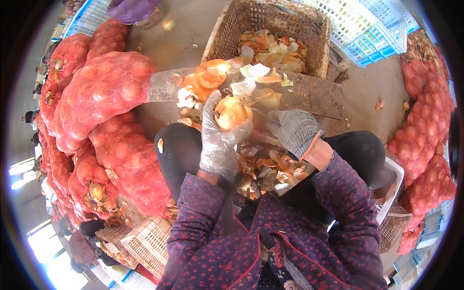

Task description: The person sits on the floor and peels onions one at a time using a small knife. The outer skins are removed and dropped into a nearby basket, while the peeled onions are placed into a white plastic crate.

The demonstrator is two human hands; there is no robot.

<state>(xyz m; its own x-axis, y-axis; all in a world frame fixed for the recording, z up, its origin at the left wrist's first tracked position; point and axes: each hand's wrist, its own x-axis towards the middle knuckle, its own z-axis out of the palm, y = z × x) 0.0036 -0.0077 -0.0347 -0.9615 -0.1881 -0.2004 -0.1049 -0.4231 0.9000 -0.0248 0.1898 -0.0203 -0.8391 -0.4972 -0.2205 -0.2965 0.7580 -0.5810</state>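
My left hand (222, 139), in a clear plastic glove over a pale one, holds a yellow onion (233, 113) with roots showing on its upper right. Just right of the onion is my right hand (295, 128), in a grey knitted glove with an orange cuff edge. Its fingers are curled, and blur hides whether they hold anything. Loose onion skins (206, 78) lie on a wooden board (315, 95) beyond my hands. More onion skins (286, 170) lie low between my knees.
A dirty plastic crate (322, 47) holding peels stands beyond the board. Red mesh sacks of onions (105, 90) are piled at the left, with further mesh sacks (420, 127) at the right. Blue and white crates (377, 32) stand at the upper right, and an empty-looking basket (148, 243) at the lower left.
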